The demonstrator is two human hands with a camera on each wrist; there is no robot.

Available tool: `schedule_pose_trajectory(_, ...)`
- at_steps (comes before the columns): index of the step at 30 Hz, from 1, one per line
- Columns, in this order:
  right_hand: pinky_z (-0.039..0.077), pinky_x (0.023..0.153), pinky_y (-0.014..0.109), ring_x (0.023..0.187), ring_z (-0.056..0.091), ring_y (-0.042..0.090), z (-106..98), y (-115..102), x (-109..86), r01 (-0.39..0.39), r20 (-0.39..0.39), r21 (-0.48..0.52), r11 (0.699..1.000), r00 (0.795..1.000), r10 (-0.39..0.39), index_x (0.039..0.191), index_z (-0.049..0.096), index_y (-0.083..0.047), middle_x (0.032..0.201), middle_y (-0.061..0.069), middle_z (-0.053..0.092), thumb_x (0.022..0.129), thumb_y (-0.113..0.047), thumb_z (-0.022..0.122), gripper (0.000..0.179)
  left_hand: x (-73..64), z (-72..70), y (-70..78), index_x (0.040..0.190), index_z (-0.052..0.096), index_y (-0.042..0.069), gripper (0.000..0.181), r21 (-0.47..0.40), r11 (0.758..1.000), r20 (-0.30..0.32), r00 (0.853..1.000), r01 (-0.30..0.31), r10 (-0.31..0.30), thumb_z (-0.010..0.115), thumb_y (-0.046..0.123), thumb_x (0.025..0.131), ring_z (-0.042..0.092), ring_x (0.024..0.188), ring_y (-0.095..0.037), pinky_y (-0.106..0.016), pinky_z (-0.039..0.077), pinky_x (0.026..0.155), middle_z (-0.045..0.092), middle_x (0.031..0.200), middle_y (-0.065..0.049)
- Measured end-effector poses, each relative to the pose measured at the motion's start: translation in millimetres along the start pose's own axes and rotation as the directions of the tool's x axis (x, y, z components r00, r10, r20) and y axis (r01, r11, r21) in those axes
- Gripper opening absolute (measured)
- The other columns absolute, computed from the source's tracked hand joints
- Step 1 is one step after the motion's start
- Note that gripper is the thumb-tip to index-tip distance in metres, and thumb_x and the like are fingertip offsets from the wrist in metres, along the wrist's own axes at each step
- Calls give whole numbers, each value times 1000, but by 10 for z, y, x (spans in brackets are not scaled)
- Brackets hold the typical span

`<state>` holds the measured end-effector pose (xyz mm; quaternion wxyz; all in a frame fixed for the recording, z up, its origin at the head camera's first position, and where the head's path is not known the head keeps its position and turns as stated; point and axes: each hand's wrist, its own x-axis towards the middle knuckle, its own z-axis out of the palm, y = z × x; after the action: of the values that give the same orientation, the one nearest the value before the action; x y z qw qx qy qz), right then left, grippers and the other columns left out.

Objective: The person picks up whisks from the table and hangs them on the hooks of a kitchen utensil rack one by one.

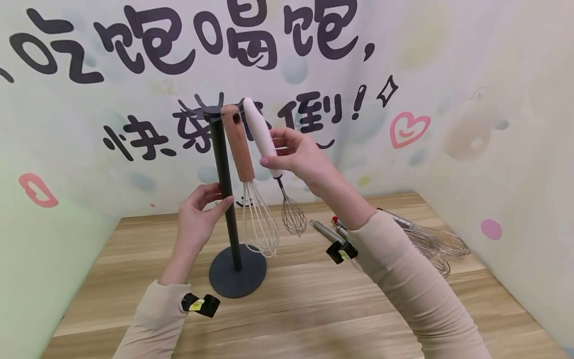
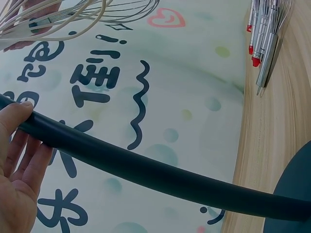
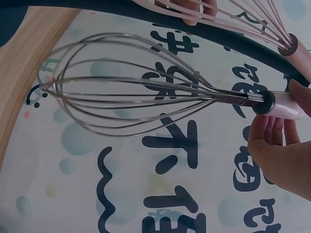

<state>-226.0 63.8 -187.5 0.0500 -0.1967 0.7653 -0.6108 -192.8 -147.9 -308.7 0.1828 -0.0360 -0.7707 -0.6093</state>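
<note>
A black utensil stand (image 1: 225,199) with a round base and hooks on top stands on the wooden table. My left hand (image 1: 199,212) grips its pole between thumb and fingers, about halfway up. From a hook hangs a whisk with a wooden handle (image 1: 238,144) and cream-coloured wires. My right hand (image 1: 302,154) pinches the white handle of a second whisk (image 1: 260,129), its top end up at the hooks, right of the wooden handle. In the right wrist view its metal wire whisk head (image 3: 131,87) points away from the hand (image 3: 284,155).
Several metal whisks (image 1: 430,239) lie on the table (image 1: 305,309) at the right, partly hidden behind the right forearm. Some have red ends on their handles (image 2: 256,60). A wall (image 1: 287,75) with black lettering rises close behind the table.
</note>
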Motion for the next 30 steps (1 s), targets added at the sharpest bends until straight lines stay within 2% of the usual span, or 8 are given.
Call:
schedule_pose_trajectory(10,50,99,38,110,58,24,44,40,35,19,20,36,999,1000,-19,129,52,-1,123,15,57,83,5,67,48,-10,-1,8,119,61,6,37,0,1000,-4,1000,-10,10,71,20,86,60,95,4,-9,52,80,60,96,23)
schedule_pose_trajectory(24,51,97,34,108,60,23,48,68,43,18,2,53,998,1000,-19,125,54,0,116,13,60,84,5,66,43,-11,0,3,120,60,6,38,-11,1000,-3,1000,-15,15,71,19,86,60,96,4,-9,52,80,60,97,23)
schedule_pose_trajectory(27,51,95,32,107,60,22,17,82,33,16,-5,61,998,1000,-16,126,54,0,114,13,60,84,5,66,44,-16,3,10,122,59,8,39,-6,1000,-1,1000,-6,6,70,19,87,60,96,3,-8,52,82,61,102,18)
schedule_pose_trajectory(30,52,94,30,105,60,20,-33,108,18,6,-20,50,999,1000,-5,127,55,-2,110,10,60,85,4,66,44,-21,6,22,125,58,9,40,9,1000,6,1000,5,-5,70,18,87,59,96,4,-8,51,82,63,110,6)
